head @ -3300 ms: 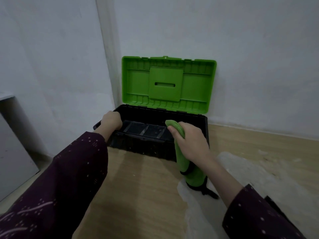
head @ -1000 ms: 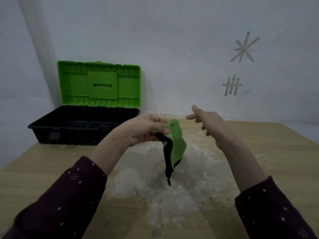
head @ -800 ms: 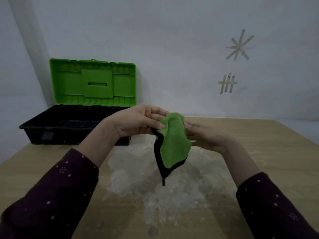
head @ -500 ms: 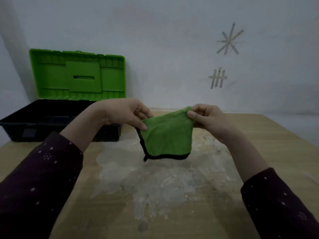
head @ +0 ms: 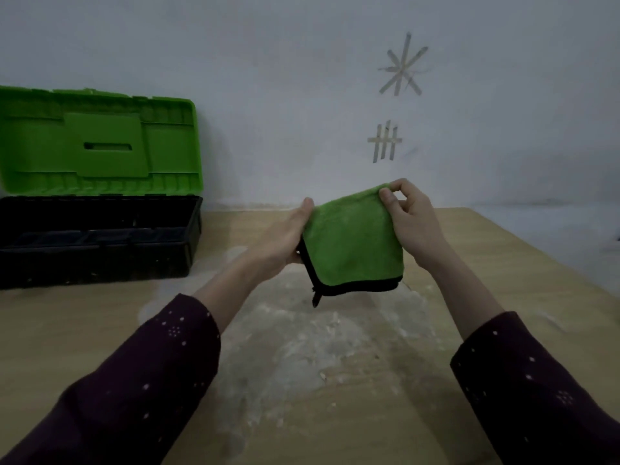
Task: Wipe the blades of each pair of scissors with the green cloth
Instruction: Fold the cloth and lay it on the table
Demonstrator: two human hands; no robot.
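Observation:
A green cloth (head: 352, 241) with a black hem is folded into a rough square and held in the air above the wooden table (head: 503, 263). My left hand (head: 285, 239) holds its left edge, palm against the cloth, fingers behind it. My right hand (head: 411, 223) pinches the top right corner between thumb and forefinger. No scissors are in view.
An open toolbox (head: 100, 236) with a black base and an upright green lid (head: 97, 142) stands at the back left against the wall. A pale rough patch (head: 302, 347) covers the table's middle. The table's right edge runs diagonally at the right.
The cloth went from hanging in my left hand to being spread by both hands, and is now folded squarer. My left hand slid along its left edge. The view has shifted right.

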